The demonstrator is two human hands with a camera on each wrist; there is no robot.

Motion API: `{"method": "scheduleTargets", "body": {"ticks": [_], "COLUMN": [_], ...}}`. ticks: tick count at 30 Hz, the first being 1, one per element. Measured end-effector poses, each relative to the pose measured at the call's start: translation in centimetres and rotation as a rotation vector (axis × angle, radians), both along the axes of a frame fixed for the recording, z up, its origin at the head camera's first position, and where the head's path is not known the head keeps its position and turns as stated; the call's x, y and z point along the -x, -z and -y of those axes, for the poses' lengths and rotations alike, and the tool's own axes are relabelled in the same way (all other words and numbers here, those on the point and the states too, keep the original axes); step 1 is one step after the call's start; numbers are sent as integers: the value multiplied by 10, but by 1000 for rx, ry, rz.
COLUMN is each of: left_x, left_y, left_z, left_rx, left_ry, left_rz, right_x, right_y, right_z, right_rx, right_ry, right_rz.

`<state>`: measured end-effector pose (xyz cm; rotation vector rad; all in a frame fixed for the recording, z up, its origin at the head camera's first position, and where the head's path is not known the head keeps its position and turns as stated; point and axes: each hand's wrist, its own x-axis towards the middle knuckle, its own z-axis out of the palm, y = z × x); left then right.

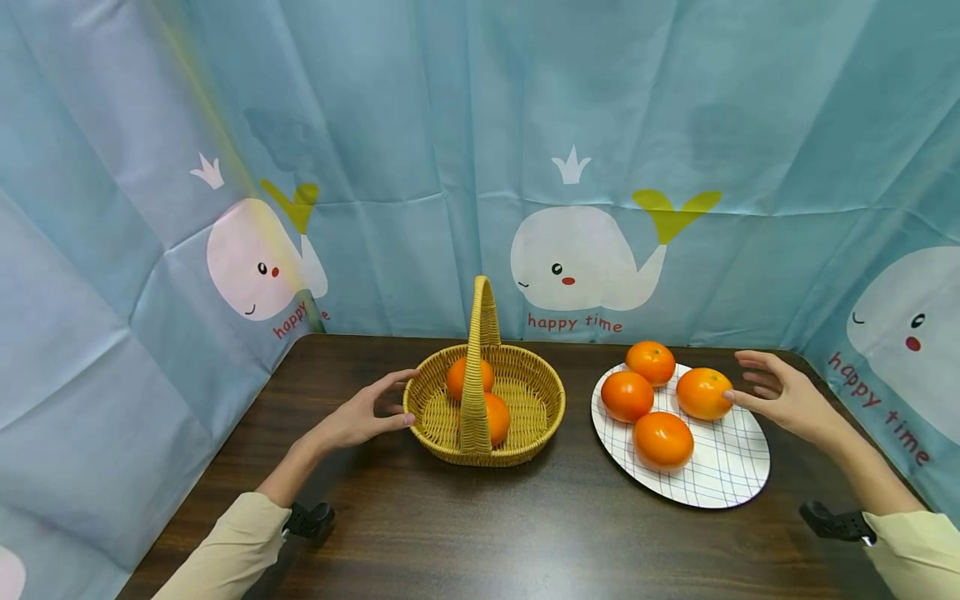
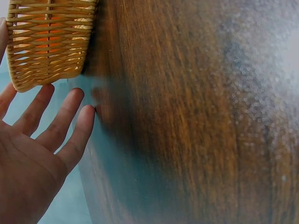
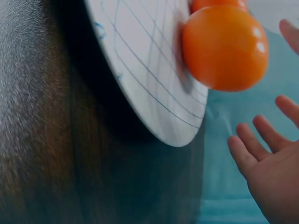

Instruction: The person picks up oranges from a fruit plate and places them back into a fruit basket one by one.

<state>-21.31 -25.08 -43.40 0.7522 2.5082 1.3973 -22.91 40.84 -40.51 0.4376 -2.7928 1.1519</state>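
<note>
A yellow wicker basket (image 1: 536,446) with a tall arched handle stands mid-table, holding two oranges, one partly behind the handle. At its left rim is my left hand (image 1: 367,414), thumb and fingers spread to either side of the rim; whether they touch it is hard to tell. In the left wrist view the fingers (image 2: 60,122) look loosely extended under the basket (image 2: 51,51). My right hand (image 1: 798,404) is just right of an orange (image 1: 703,393) on a white checked plate (image 1: 731,467). The right wrist view shows its fingers (image 3: 267,131) apart from the orange (image 3: 226,49).
Beside that orange, the plate also bears an orange at the back (image 1: 651,363), one at the left (image 1: 627,396) and one in front (image 1: 663,442). Blue curtains (image 1: 420,167) with whale prints enclose the dark wooden table (image 1: 480,533) behind and at both sides.
</note>
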Motion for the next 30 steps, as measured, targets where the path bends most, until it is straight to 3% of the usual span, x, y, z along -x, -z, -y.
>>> {"method": "scheduleTargets", "body": {"ticks": [13,30], "left_x": [1,0], "left_y": [1,0], "left_z": [1,0], "left_rx": [1,15], "left_ry": [5,-5], "left_rz": [-1,-17], "right_x": [18,22], "right_y": [18,21], "right_z": [9,6], "right_rx": [31,-57], "right_ry": [-69,-66], "right_rz": [119,79]}}
